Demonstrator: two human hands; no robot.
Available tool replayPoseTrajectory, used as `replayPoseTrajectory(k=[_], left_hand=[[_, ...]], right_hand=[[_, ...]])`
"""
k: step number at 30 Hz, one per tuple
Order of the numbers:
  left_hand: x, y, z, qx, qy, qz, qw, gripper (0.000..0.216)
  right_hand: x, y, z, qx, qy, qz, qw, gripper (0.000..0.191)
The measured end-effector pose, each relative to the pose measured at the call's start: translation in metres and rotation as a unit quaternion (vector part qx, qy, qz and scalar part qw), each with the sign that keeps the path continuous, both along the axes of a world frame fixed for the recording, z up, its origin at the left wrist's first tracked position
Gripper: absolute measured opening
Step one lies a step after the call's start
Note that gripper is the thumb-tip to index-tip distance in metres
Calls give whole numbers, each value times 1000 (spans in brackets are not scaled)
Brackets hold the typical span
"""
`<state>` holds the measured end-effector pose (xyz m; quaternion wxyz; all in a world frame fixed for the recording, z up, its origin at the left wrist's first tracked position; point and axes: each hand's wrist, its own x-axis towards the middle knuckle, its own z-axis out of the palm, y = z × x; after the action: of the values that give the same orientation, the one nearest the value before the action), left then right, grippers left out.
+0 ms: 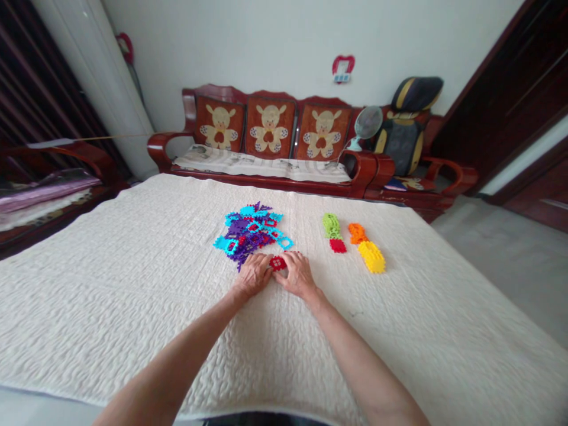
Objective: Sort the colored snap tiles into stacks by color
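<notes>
A red toothed-edge building piece (277,263) with window-like openings sits between my two hands, low over the quilted cover. My left hand (256,272) closes on its left edge, fingers bent. From the other side, my right hand (296,272) grips its right edge between thumb and fingers. Just beyond the hands lies a loose heap of purple pieces (239,228), mixed with light-blue pieces (247,210) and some red ones. The undersides of my fingers are hidden.
To the right are a green stack (331,225), a red stack (338,245), an orange group (356,232) and a yellow stack (373,257). The cream quilted cover (133,284) spreads over the table. Behind stand a wooden sofa (213,90) and a fan (368,122).
</notes>
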<state>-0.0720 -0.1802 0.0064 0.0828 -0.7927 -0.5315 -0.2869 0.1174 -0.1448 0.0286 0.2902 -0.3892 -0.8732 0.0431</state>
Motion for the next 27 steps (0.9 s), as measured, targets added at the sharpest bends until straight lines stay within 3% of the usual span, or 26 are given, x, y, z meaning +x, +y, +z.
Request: replayPoseTrajectory(k=[6,12,17,21,24,27], left_hand=[[0,1,2,7,4,-15,1000,39],[-2,2,-3,30,-14,18,999,39],[-4,5,-8,42,-5,16,999,37],[-4,5,-6,36,5,15,999,36],[-4,4,-5,32,6,20,999,36],[-4,4,-6,26,-1,20,999,36]], right_hand=[[-11,-5,2,-4,-31,-20,999,42],[2,6,3,5,77,14,997,44],[57,39,-1,-9,118,-89,989,43],[94,55,-6,-59,90,-87,990,50],[97,56,-5,-43,101,-81,991,51],[85,50,-4,-35,102,-175,979,40]])
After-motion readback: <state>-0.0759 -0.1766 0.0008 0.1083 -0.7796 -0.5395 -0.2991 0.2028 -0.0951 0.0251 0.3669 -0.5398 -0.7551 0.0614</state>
